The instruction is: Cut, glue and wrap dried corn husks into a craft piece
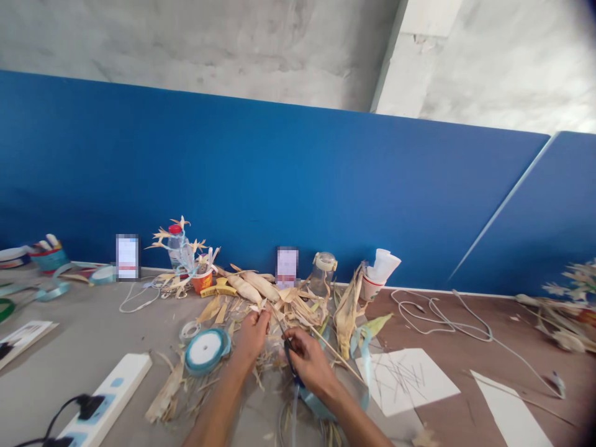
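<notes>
My left hand (252, 335) is closed in a pinch on a small piece of dried corn husk (261, 307) near the middle of the table. My right hand (311, 363) is closed round dark-handled scissors (288, 351), whose blades point up toward the husk piece. Both hands work over a heap of dried corn husks (298, 304). A roll of light blue ribbon (207, 351) lies just left of my left hand. Loose blue ribbon (326, 406) curls under my right wrist.
A white power strip (112, 391) with a black plug lies at front left. A plastic bottle with husk flowers (177, 248), an orange cup (202, 280), a glass jar (323, 273) and stacked paper cups (377, 273) stand before the blue partition (298, 186). White cable (442, 313) and paper sheets (405, 379) lie right.
</notes>
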{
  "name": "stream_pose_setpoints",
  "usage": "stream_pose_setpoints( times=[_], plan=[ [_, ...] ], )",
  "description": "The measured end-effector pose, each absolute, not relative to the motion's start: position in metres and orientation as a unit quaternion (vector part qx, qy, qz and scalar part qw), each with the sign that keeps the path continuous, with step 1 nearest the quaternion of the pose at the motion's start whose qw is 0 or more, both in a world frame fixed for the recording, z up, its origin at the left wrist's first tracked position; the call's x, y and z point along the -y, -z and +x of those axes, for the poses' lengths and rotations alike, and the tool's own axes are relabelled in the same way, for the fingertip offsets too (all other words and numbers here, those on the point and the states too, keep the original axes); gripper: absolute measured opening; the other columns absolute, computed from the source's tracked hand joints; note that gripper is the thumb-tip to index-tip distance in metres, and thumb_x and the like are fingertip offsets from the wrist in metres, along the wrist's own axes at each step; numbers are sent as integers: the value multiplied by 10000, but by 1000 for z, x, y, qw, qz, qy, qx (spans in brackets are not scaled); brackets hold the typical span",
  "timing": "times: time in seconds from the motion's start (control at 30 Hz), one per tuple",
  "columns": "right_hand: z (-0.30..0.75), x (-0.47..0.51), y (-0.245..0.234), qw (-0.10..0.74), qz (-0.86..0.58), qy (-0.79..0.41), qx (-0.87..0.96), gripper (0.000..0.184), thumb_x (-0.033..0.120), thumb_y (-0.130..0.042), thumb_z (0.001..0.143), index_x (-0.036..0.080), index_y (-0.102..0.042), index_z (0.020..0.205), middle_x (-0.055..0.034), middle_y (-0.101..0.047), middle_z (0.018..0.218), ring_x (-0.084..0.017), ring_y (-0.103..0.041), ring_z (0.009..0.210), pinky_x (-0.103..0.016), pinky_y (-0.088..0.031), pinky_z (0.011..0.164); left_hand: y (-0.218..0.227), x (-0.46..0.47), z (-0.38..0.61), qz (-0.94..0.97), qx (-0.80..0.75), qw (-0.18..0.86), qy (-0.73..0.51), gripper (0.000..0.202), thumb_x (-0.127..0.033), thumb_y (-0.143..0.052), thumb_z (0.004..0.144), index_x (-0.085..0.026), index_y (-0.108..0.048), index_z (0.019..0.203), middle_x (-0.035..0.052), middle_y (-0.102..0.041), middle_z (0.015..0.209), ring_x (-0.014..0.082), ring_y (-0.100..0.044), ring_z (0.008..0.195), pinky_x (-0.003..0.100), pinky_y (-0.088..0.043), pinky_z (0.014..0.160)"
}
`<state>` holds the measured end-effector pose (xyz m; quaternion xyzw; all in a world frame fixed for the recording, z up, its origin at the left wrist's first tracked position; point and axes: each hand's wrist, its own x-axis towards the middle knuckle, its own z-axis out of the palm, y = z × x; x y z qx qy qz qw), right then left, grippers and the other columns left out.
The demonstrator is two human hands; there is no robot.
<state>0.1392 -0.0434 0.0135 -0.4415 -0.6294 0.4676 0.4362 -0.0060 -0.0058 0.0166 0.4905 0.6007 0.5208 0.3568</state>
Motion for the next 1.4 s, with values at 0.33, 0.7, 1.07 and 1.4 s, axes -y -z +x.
stream_pose_setpoints(
  times=[0.33,0.7,1.07,1.4],
  plan=[
    [134,49,-18,431,-442,-488,617,182,268,-563,693,182,-560,854,97,-337,534,-101,-316,492,-217,-251,481,-16,6,-8,486,-602,361,-520,507,-611,-472,769,-223,-436,445,-10,-449,432,161,-451,475,288,-326,533],
    [131,52,-13,443,-447,-477,613,201,238,-594,691,185,-611,885,84,-391,536,-104,-346,488,-214,-270,481,-11,3,-11,480,-609,355,-522,448,-533,-504,778,-224,-437,460,-21,-450,438,163,-459,482,285,-323,532],
    [132,51,-14,431,-448,-454,639,170,213,-564,719,184,-625,875,69,-431,551,-106,-361,503,-212,-285,489,-12,1,-16,480,-618,344,-520,402,-469,-496,773,-225,-424,462,-27,-454,426,158,-467,463,283,-326,513],
    [136,46,-8,439,-442,-461,632,136,241,-578,711,194,-614,834,76,-389,534,-104,-352,488,-211,-281,478,-6,-2,-19,464,-582,397,-537,398,-472,-532,744,-227,-394,463,-44,-411,417,133,-414,448,267,-324,488]
  ],
)
